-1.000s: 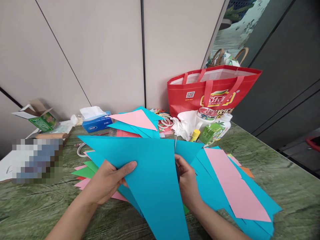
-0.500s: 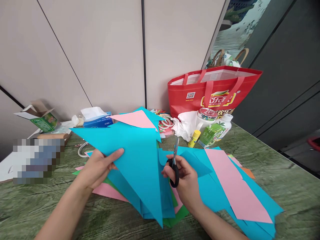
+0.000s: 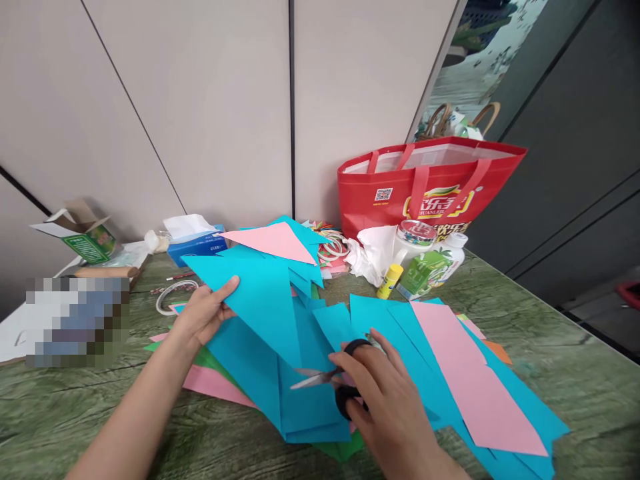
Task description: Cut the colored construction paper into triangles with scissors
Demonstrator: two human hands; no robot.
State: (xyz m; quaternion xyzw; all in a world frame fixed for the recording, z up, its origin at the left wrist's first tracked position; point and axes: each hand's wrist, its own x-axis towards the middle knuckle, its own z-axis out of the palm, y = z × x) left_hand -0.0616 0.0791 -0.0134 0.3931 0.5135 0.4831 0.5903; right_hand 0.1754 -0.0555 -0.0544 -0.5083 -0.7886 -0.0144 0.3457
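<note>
My left hand (image 3: 207, 313) pinches a blue paper triangle (image 3: 255, 293) between thumb and fingers, holding it tilted above the pile. In my right hand (image 3: 385, 387) are black-handled scissors (image 3: 320, 379), fingers through the loops. Their blades are parted and point left, close to the lower tip of the triangle; whether they touch it I cannot tell. Below lie more blue sheets (image 3: 305, 407), with pink and green paper (image 3: 220, 380) showing at the edges. A pink triangle (image 3: 275, 241) rests on blue pieces behind my left hand.
A long pink strip (image 3: 480, 373) lies over blue paper at the right. Behind stand a yellow glue stick (image 3: 390, 281), a green carton (image 3: 423, 272), a white mug (image 3: 413, 240) and a red bag (image 3: 430, 180). A tape roll (image 3: 175, 297) and blue tissue box (image 3: 196, 247) are at the left.
My right hand has turned the scissors from upright to pointing left and opened their blades, bringing them lower. The blue triangle in my left hand has shifted left and appears smaller.
</note>
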